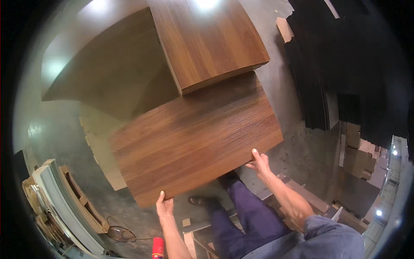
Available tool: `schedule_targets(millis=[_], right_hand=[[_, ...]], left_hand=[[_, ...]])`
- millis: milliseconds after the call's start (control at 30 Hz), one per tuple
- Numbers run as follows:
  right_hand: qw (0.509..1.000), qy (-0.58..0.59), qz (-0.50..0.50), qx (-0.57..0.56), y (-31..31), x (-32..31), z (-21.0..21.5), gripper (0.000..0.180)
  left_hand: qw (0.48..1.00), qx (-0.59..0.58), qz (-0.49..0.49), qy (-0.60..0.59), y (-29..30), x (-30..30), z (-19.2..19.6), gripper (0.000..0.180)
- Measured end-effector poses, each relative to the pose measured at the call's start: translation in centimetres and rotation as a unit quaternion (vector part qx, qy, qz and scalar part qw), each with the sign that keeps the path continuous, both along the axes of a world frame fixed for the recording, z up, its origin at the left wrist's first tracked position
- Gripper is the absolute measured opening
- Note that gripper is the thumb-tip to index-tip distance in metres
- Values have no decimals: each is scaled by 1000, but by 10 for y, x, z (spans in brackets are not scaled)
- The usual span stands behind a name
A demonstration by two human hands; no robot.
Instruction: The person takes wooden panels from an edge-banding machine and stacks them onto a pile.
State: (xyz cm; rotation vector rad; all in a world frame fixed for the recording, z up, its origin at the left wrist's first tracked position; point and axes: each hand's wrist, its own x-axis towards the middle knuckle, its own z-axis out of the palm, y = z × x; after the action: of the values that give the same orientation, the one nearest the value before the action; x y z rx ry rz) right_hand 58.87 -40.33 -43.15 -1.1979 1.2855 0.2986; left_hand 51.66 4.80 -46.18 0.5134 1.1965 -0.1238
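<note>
Grips a brown board (194, 138) by its near long edge with both hands, in front of the body and above the floor (310, 151). With the left hand (164, 206), grasps just in from the near left corner, laying the thumb on the top face and bending the other fingers at and below the edge. With the right hand (260, 163), grasps just in from the near right corner, likewise setting the thumb on top and curling the fingers underneath. Closes each hand only to the board's thickness, pinching between thumb and fingers; hides most fingertips under the wood. Holds the board at a slant across the view, with its right end farther forward than its left. Loses part of the board's far edge behind the near end of a stack (211, 39) of similar brown boards; cannot tell whether touching there.

Has a broad grey-brown sheet (112, 73) left of the stack, with a paler sheet (101, 142) nearer, partly hidden by the board. Has black sheets (353, 64) to the right, with offcuts (358, 159) nearer on that side. Has a bundle of panels (64, 198) at lower left, a cable (123, 233) beside it and a red can (158, 248) near the left forearm. Wears dark blue trousers (254, 211).
</note>
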Motion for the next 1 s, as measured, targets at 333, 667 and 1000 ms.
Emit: schedule_targets(millis=[333,667,1000], right_hand=[[821,-58,372,-430,-82,103,-35,41],[873,-31,320,-367,-122,191,-86,45],[816,-28,371,-443,-125,193,-87,46]], left_hand=[[589,693,-388,152,101,23,-45,63],[844,402,-332,121,110,84,-66,47],[857,420,-275,116,90,94,-56,50]])
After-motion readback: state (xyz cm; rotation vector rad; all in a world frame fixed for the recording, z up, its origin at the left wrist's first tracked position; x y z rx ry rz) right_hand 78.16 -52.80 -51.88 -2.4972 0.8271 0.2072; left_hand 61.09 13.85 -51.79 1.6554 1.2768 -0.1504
